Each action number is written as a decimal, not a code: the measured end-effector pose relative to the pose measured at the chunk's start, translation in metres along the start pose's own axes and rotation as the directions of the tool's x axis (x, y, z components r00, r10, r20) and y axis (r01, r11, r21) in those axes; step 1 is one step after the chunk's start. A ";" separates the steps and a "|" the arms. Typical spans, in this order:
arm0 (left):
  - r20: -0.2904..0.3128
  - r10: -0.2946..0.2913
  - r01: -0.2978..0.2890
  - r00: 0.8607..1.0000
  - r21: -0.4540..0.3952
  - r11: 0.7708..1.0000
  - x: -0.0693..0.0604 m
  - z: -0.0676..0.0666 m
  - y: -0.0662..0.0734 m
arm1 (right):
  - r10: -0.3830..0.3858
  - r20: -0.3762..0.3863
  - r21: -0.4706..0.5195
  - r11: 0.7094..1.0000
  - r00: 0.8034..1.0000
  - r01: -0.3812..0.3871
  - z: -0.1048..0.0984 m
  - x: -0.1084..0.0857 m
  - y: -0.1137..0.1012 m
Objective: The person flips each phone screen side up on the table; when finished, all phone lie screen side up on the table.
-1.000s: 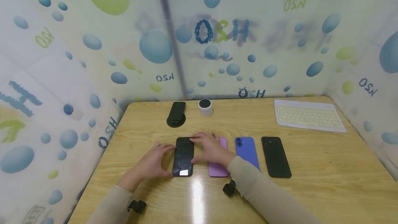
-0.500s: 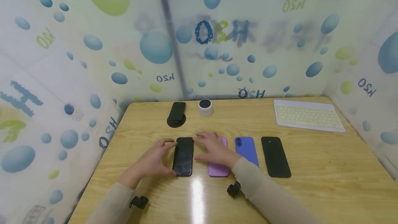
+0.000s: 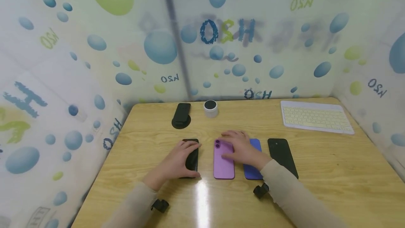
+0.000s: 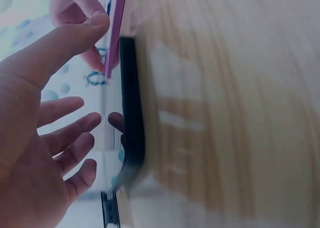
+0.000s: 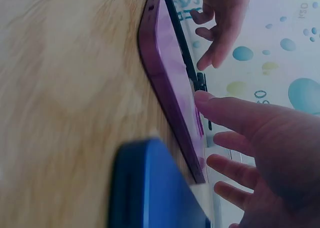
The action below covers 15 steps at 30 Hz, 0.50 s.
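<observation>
In the head view, my left hand [image 3: 177, 161] hovers over a black phone [image 3: 191, 161] lying screen up, covering much of it. The left wrist view shows the fingers loosely spread, with a gap to that phone [image 4: 132, 102]. My right hand [image 3: 243, 149] is over the right edge of a purple phone [image 3: 224, 167], which lies camera side up; its palm side hides part of a blue phone [image 3: 252, 172]. From the right wrist, the right thumb looks close to the purple phone [image 5: 172, 82]; contact is hard to tell. Neither hand grips anything.
Another black phone [image 3: 283, 154] lies at the right end of the row, partly behind the right sleeve. Behind stand a black phone on a round stand [image 3: 181, 126] and a small white cylinder [image 3: 211, 111] with a dark top. A white keyboard [image 3: 316, 117] lies back right.
Both hands have shifted right. The left has come from the black phone's left edge to over it; the right has left that phone's side and uncovered the purple phone's cameras.
</observation>
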<state>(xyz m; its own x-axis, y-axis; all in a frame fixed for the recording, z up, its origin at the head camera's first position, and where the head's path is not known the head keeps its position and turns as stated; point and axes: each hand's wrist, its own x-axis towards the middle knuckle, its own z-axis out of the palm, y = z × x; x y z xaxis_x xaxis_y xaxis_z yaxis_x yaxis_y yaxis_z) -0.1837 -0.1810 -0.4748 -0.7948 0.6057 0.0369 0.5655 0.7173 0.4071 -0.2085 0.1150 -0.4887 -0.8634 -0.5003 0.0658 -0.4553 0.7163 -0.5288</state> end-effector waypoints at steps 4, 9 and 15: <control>0.024 0.024 -0.025 0.999 0.030 0.999 0.008 0.004 0.010 | 0.002 -0.001 0.001 1.000 1.000 -0.002 -0.006 -0.010 0.009; 0.066 0.026 -0.029 0.997 0.046 0.999 0.018 0.008 0.020 | -0.002 -0.006 0.008 1.000 1.000 0.002 -0.009 -0.020 0.018; 0.093 0.024 -0.029 0.995 0.054 0.998 0.024 0.015 0.026 | -0.005 -0.006 0.047 0.999 1.000 0.005 -0.011 -0.027 0.024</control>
<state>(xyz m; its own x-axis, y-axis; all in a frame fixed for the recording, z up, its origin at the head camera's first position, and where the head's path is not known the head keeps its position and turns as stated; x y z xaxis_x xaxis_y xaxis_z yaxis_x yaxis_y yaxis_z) -0.1845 -0.1426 -0.4768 -0.7572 0.6521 -0.0380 0.5994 0.7168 0.3562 -0.1984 0.1509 -0.4939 -0.8622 -0.5012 0.0732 -0.4492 0.6899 -0.5677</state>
